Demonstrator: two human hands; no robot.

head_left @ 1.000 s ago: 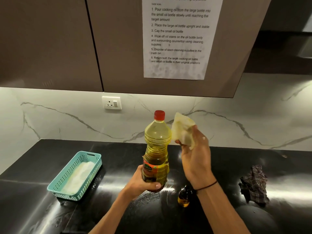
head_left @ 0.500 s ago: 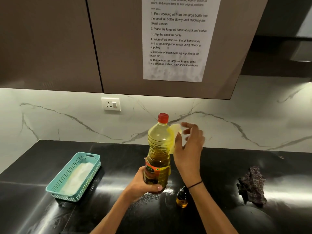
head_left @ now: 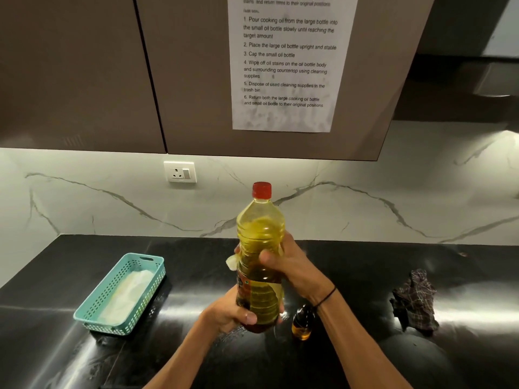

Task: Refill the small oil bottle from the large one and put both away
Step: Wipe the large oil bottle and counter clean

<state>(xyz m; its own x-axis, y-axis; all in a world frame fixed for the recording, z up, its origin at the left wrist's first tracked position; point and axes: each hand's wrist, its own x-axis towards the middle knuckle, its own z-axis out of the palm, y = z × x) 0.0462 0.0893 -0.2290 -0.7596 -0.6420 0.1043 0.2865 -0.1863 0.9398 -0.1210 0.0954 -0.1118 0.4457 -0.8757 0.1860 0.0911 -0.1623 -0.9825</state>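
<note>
The large oil bottle (head_left: 261,231), yellow with a red cap, is held upright above the black countertop (head_left: 365,265). My left hand (head_left: 229,314) grips its base. My right hand (head_left: 286,265) is wrapped round its middle, pressing a pale tissue (head_left: 231,262) against the far side; only a corner of the tissue shows at the left. The small oil bottle (head_left: 302,324), dark with amber oil, stands on the counter just right of the large bottle, partly hidden behind my right wrist.
A teal basket (head_left: 92,313) with white tissues inside sits on the counter at the left. A dark checked cloth (head_left: 415,301) lies crumpled at the right. Wall cabinets (head_left: 84,74) with an instruction sheet (head_left: 286,63) hang above, and a wall socket (head_left: 179,172) is behind.
My right hand came down from beside the bottle's neck with the tissue and now wraps round the bottle's middle. My left hand kept its grip at the base.
</note>
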